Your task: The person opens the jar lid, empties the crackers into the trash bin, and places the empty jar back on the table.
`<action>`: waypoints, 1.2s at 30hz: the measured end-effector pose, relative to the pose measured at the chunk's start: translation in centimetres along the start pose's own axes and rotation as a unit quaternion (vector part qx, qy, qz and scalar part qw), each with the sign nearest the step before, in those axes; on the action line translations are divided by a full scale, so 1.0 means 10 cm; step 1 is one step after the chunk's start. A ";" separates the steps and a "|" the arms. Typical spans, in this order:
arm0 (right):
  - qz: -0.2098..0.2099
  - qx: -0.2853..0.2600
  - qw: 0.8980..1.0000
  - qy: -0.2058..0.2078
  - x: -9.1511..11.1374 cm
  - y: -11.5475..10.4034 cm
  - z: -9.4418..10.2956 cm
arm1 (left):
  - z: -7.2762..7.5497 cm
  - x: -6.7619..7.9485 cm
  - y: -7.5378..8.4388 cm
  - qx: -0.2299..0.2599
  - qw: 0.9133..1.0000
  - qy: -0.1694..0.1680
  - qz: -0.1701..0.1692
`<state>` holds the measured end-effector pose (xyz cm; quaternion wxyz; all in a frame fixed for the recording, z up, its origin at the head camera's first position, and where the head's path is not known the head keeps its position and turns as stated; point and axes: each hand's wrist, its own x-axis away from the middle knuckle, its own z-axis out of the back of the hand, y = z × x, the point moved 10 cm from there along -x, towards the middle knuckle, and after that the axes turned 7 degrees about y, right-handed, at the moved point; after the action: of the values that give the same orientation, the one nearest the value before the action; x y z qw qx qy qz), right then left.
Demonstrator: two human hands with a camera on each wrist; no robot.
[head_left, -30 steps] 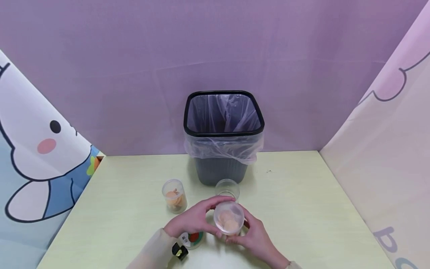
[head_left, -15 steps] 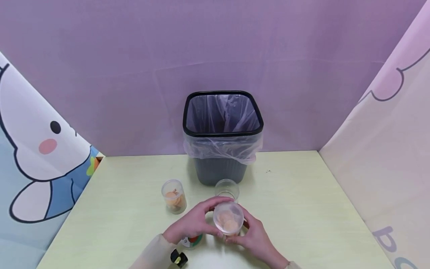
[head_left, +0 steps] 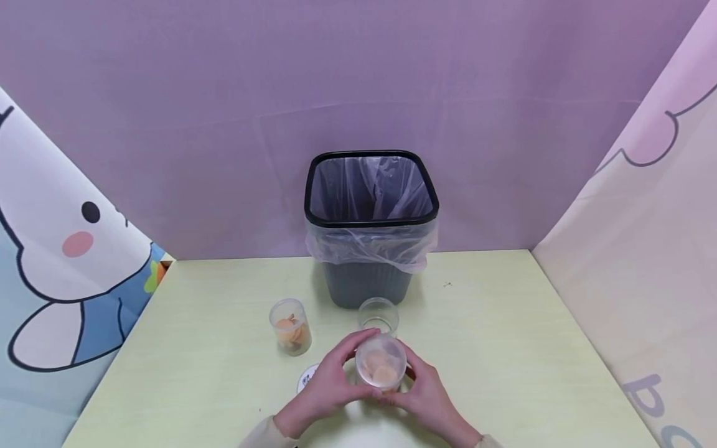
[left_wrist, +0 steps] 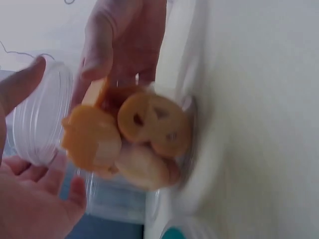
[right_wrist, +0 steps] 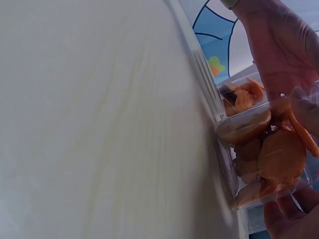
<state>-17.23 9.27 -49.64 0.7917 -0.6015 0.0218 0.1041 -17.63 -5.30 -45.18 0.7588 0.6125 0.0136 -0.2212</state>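
Both hands are around a clear plastic jar (head_left: 381,361) of orange-brown cookies, low in the middle of the head view. My left hand (head_left: 336,379) grips it from the left, thumb and fingers around its clear top end, as the left wrist view shows. My right hand (head_left: 422,392) holds the jar's right side, fingers curled behind it and thumb in front. Through the wall, in the left wrist view, several cookies (left_wrist: 154,124) show, one with cut-out holes. A round printed disc (head_left: 305,377) on the table is mostly hidden under my left hand.
A second clear jar (head_left: 290,328) with cookies stands to the left. Just behind my hands is an empty clear jar (head_left: 378,311). Farther back, a grey waste bin (head_left: 370,283) with a black rim and a plastic liner stands before the purple backdrop (head_left: 224,124).
My left hand has turned around the jar, its wrist shifting down and to the right. The black piece on that wrist has gone out of sight. The right hand and jar stay in place.
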 end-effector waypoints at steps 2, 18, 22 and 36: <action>0.004 0.002 1.000 0.004 0.00 0.00 0.00 | 0.00 0.02 0.01 -0.006 1.000 0.018 0.000; 0.007 0.004 1.000 0.017 -0.01 0.01 0.02 | -0.03 0.20 -0.09 -0.022 0.990 0.117 0.076; 0.004 0.007 1.000 0.017 0.00 0.01 0.02 | -0.03 0.18 -0.09 -0.017 0.993 0.097 0.067; -0.003 -0.006 1.000 0.008 -0.01 0.01 0.02 | -0.01 -0.14 0.00 0.015 0.995 -0.095 -0.021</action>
<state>-17.37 9.44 -49.73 0.7884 -0.6068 0.0258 0.0975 -18.84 -4.81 -44.82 0.7427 0.5993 -0.0494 -0.2947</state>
